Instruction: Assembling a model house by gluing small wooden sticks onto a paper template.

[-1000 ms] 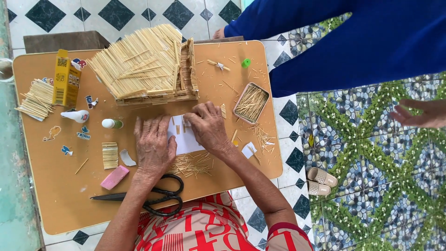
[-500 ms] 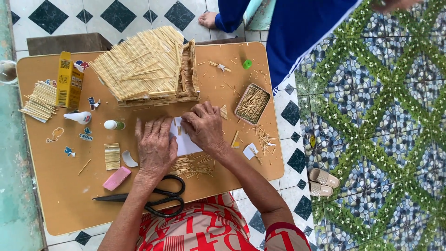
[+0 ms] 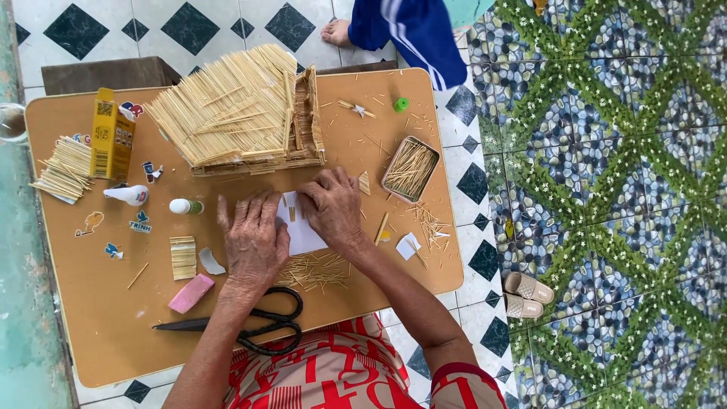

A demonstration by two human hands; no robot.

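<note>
Both hands are down on a white sheet of paper [image 3: 303, 235] that lies near the middle of the counter [image 3: 113, 326], just below the stick house. The left hand [image 3: 254, 238] lies flat, palm down, fingers [image 3: 241, 214] spread and loosely straight, covering the paper's left edge; it isn't gripping anything as far as I can see. The right hand [image 3: 333, 208] sits on the paper's top right part with the fingers curled down toward a spot between the two hands. Could be pinching a little stick there, but honestly it's too small to tell.

Right under the hands there's a loose pile of toothpicks [image 3: 314, 271] spread on the counter, touching the paper's lower edge. Just above sits the stick house [image 3: 235, 113] with its thatched-looking roof, lying close to the fingertips. To the right is a small metal tin [image 3: 410, 168] full of more sticks, with stray ones scattered beside it and a few white paper scraps [image 3: 409, 245].

On the left side: a glue bottle [image 3: 127, 195] on its side, a small tube with a green end [image 3: 185, 206], a yellow box [image 3: 112, 136], a bundle of sticks [image 3: 64, 168], a short stack of cut sticks [image 3: 182, 257] and a pink eraser [image 3: 191, 293]. Black scissors [image 3: 242, 326] lie near the counter's front edge, by the left forearm.

Up top, another person in blue clothing [image 3: 416, 30] stands on the tile floor [image 3: 606, 189], a bare foot [image 3: 337, 32] showing. A pair of sandals [image 3: 526, 294] sits off to the right.
</note>
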